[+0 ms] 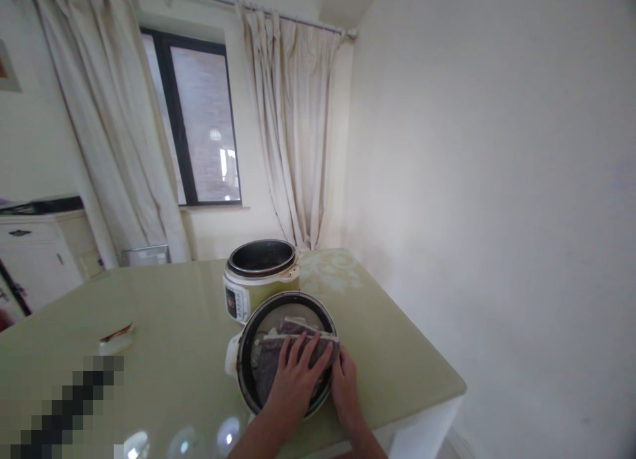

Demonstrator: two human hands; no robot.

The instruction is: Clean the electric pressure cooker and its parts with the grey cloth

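Note:
My left hand (297, 374) lies spread over a folded grey cloth (271, 363), pressing it against the inside of a round pressure cooker lid (284, 306). The lid has a dark rim and a white handle on its left, and its inner side faces me. At the lid's right edge, my right hand (345, 381) grips the rim; some of its fingers are hidden behind it. Just behind the lid stands the electric pressure cooker (263, 288), open at the top, with a dark inner pot and a control panel on its left front.
Both cooker parts rest on a glossy green table (173, 313), whose right corner lies near a white wall (472, 214). A small crumpled wrapper-like item (116, 338) is on the left. Beyond are a white cabinet (37, 247), curtains (298, 114) and a window (206, 121).

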